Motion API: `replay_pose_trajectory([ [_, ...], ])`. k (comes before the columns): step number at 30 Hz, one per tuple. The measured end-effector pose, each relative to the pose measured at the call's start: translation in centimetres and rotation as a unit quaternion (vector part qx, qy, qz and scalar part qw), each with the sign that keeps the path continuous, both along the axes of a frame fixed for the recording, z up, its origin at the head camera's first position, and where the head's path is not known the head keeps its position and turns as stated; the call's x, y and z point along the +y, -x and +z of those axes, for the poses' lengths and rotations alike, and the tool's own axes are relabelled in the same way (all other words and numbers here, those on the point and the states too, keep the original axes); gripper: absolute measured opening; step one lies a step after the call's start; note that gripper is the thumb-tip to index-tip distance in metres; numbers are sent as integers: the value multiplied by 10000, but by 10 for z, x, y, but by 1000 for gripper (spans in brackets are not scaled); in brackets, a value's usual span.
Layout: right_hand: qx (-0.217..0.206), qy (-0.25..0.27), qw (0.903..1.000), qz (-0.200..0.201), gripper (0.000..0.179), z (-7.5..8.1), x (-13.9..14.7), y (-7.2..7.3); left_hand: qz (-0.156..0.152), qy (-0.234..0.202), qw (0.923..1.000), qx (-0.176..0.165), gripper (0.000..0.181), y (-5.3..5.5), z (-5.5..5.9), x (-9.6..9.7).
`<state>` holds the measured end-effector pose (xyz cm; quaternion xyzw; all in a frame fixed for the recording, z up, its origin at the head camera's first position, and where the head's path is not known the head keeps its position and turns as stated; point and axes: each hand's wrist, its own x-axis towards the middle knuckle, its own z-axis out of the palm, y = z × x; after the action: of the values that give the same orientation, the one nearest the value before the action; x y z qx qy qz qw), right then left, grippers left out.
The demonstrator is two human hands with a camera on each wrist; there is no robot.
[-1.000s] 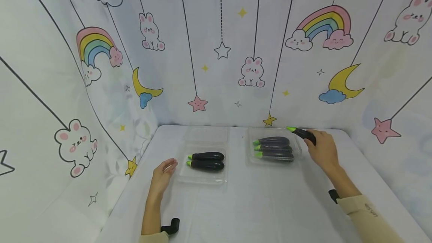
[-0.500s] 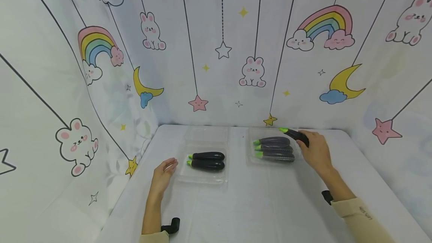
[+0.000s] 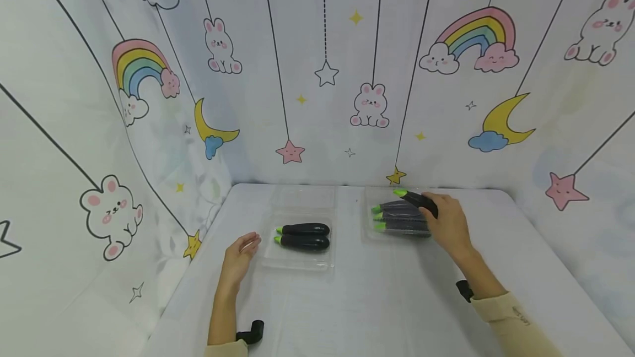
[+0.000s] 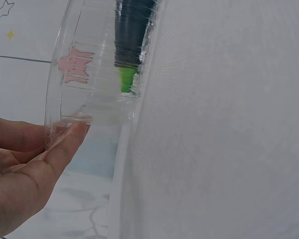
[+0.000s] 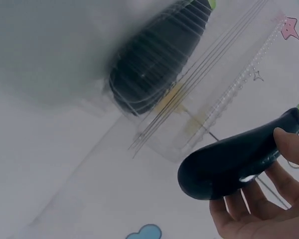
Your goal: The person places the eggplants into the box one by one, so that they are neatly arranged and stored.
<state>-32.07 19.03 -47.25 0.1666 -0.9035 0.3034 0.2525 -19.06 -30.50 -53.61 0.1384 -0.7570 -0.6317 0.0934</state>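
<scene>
My right hand (image 3: 450, 223) grips a dark purple eggplant (image 3: 416, 201) with a bright green stem end. It is above the right clear plastic box (image 3: 368, 230). Three eggplants (image 3: 403, 227) lie side by side in that box, partly covered by the held one. In the right wrist view the thumb and fingers hold the eggplant (image 5: 234, 159) near its stem end. My left hand (image 3: 237, 260) has its fingers fairly straight at the left side of another clear plastic box (image 3: 297, 264). Two eggplants (image 3: 303, 242) lie in it. In the left wrist view, fingertips (image 4: 77, 130) touch the box wall.
Both boxes stand on a table with a white cloth (image 3: 367, 302). The left box's transparent lid (image 3: 305, 197) lies folded back behind it. A white curtain (image 3: 317, 120) printed with rabbits, stars and rainbows hangs behind and at the sides.
My right hand has carried the eggplant leftward, from the right rear of the right box to over its eggplants. My left hand has stayed in place.
</scene>
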Motion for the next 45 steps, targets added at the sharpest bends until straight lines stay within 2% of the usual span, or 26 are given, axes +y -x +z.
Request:
replay_pose_trajectory([
  [13, 54, 165, 9997, 145, 38, -1, -20, -9, -23, -14, 10000, 7, 42, -2, 1, 1],
  [23, 48, 289, 9985, 454, 37, 1, -39, -15, -23, -44, 10000, 19, 42, -3, 4, 1],
  [36, -26, 212, 9978, 633, 40, -1, -63, -23, -33, -140, 9999, 50, 43, -1, 2, 1],
  [45, -253, 204, 9972, 678, 41, -6, -80, -28, -34, -137, 9999, 72, 43, 0, 1, 1],
])
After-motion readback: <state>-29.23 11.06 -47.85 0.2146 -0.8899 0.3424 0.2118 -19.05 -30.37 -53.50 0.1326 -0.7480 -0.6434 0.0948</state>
